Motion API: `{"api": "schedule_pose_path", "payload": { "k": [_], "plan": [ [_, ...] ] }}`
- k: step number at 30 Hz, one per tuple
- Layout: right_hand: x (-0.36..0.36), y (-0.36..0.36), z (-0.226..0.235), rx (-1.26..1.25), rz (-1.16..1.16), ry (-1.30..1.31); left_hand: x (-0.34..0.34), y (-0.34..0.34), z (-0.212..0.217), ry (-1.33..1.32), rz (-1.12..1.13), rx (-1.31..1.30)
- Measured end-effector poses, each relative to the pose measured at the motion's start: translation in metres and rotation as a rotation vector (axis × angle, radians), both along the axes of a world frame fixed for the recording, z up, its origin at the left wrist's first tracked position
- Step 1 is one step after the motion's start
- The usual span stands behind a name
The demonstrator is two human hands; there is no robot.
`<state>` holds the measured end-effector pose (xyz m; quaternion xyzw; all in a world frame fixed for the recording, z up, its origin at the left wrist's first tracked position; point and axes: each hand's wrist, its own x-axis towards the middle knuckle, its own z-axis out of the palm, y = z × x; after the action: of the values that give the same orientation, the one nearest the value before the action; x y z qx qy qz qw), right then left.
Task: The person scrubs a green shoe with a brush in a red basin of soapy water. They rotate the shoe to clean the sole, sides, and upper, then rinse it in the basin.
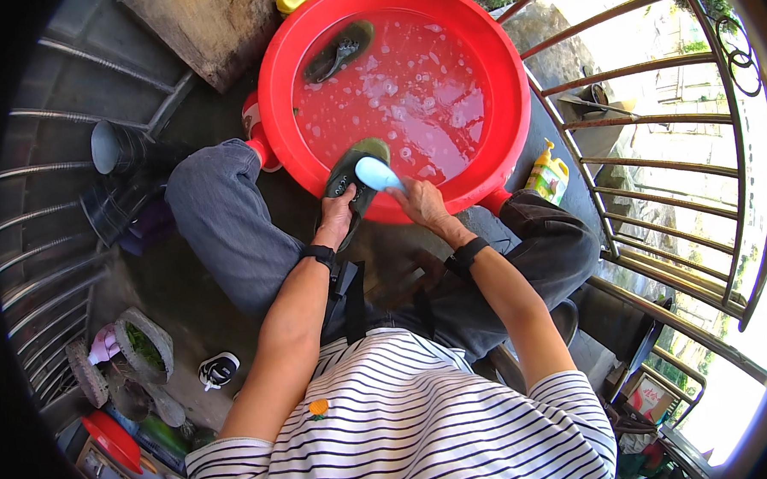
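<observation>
My left hand (338,211) is closed round a dark green lace-up shoe (338,180), which tilts over the near rim of a large red basin (276,99). In my right hand (425,205) is a light blue scrubbing brush (377,173), its rounded back facing up. The brush lies against the shoe's upper; its bristles are hidden. A second dark green shoe (338,51) sits in the sudsy water at the basin's far left. My knees are spread on either side of the basin's near edge.
At the right, a yellow pump bottle (548,177) stands beside the basin, near a metal railing (652,122). A wooden board (207,31) leans at the upper left. Dark boots (118,150) stand at the left. A black sneaker (219,370) lies on the floor near a stone planter (146,344).
</observation>
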<state>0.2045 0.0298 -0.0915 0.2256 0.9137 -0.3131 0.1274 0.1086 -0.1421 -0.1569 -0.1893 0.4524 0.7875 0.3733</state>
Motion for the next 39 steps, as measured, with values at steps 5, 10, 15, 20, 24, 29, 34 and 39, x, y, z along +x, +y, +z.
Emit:
{"api": "schedule_pose_path", "payload": {
  "k": [5,10,15,20,24,29,34,39],
  "plan": [
    [-0.002,-0.002,0.002,0.129,-0.020,0.000,-0.001,0.000,0.001,-0.083,-0.045,-0.012],
    [-0.002,-0.006,0.002,0.078,0.002,0.064,0.000,0.000,0.006,0.024,-0.016,-0.001],
    [-0.002,-0.004,-0.001,0.273,-0.026,0.095,0.000,0.002,0.008,-0.061,-0.028,-0.007],
    [-0.003,0.002,-0.003,0.218,-0.010,0.124,0.000,0.002,0.007,-0.018,-0.016,-0.023],
    [-0.004,0.007,-0.005,0.043,0.031,0.084,-0.001,0.001,0.006,-0.030,-0.064,-0.031],
    [-0.001,0.006,-0.012,0.411,-0.097,0.225,0.000,0.001,0.002,-0.019,-0.034,-0.028],
    [0.001,0.006,-0.012,-0.061,0.118,-0.011,0.000,0.001,-0.003,-0.013,-0.058,-0.021],
    [-0.001,0.013,-0.005,0.319,-0.070,0.104,0.000,0.000,-0.002,-0.010,-0.071,-0.029]
  ]
}}
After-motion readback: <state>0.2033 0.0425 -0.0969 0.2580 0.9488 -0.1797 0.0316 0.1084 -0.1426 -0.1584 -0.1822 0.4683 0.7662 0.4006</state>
